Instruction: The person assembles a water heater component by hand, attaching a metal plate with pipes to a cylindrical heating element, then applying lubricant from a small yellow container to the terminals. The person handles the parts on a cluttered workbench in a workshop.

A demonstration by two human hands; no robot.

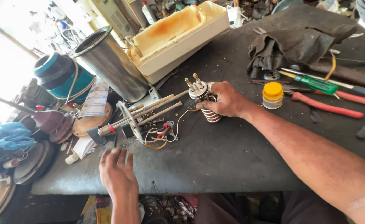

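My right hand (pixel 226 99) grips a coiled heating element (pixel 204 101) with a round metal flange and two brass terminals on top, standing on the dark workbench (pixel 232 153). My left hand (pixel 117 173) rests flat and open on the bench near its front edge, holding nothing. Just beyond it lies an old scale-crusted heating element assembly (pixel 143 117) with long rods, a metal flange and loose red and white wires (pixel 159 135).
A steel cylinder tank (pixel 110 62) lies tilted behind the assembly, next to a cream casing with yellowed foam (pixel 178 35). To the right sit a yellow-capped jar (pixel 272 95), red-handled pliers (pixel 327 105), a green screwdriver (pixel 315 83) and a dark cloth (pixel 290 45). Clutter crowds the left.
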